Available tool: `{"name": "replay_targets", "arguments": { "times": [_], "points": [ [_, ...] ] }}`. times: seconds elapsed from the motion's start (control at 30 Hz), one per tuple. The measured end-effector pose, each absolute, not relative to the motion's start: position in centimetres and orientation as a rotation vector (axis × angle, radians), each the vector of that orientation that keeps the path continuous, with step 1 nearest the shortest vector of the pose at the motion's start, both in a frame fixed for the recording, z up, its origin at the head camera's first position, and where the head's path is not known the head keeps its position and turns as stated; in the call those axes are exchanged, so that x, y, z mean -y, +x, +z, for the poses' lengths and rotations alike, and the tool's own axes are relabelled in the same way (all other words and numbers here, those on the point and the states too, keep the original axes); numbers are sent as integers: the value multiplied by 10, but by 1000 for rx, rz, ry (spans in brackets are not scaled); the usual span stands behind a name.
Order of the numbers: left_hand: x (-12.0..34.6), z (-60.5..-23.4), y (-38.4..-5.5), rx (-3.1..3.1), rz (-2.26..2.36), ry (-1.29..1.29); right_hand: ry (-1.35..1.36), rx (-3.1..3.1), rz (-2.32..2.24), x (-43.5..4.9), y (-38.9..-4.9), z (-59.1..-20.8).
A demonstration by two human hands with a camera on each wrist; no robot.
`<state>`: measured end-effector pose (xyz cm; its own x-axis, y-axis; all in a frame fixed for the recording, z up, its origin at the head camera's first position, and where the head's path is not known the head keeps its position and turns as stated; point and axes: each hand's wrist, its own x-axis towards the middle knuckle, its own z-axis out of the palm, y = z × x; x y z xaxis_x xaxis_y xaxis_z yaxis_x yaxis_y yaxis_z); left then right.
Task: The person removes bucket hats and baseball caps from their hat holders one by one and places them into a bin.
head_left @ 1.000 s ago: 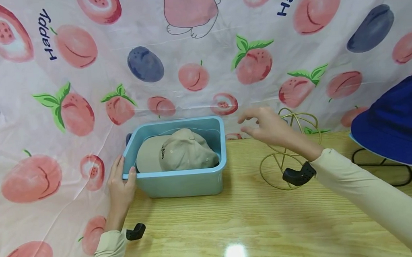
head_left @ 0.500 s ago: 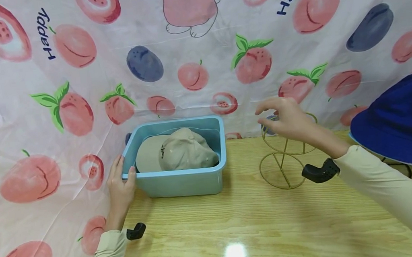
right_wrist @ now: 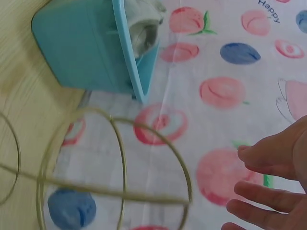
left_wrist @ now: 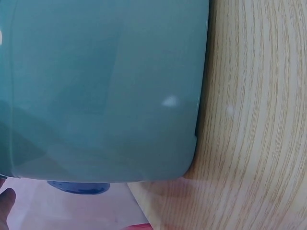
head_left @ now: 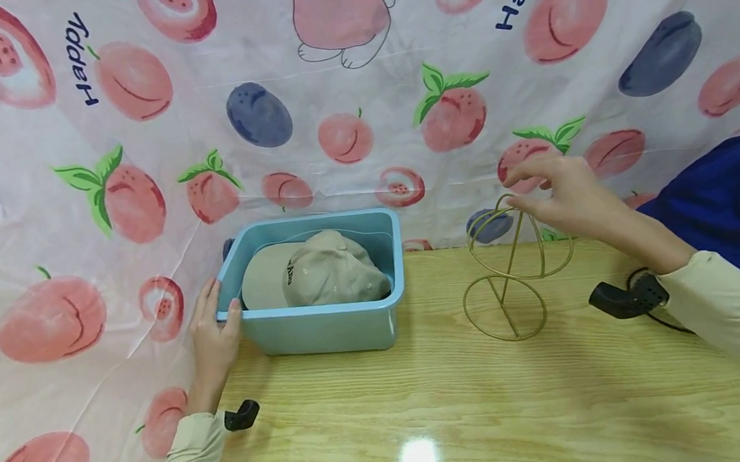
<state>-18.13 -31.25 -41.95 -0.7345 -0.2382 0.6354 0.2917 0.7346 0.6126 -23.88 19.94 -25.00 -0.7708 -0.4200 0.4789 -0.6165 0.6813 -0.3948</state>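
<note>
Left hand (head_left: 214, 342) low, right hand (head_left: 572, 192) raised, loosely curved.

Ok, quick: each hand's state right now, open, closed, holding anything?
Left hand: open, touching a corner of the pale-blue rectangular plastic bin.
Right hand: open, holding nothing, near the gold-coloured wire stand.
</note>
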Motion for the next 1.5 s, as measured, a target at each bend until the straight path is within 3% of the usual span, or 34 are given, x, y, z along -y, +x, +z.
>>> {"name": "replay_targets", "arguments": {
  "times": [0.57,1.13,1.5],
  "points": [
    [314,-423,-182,2227,-962,-21,700,2611,525,-268,-238,-249],
    [318,-425,-178,2174,-948,-26,577,2692,364,-304,-233,-258],
    [320,-420,-182,2191,-921,-32,341,2736,237,-348,-238,-258]
  ]
}}
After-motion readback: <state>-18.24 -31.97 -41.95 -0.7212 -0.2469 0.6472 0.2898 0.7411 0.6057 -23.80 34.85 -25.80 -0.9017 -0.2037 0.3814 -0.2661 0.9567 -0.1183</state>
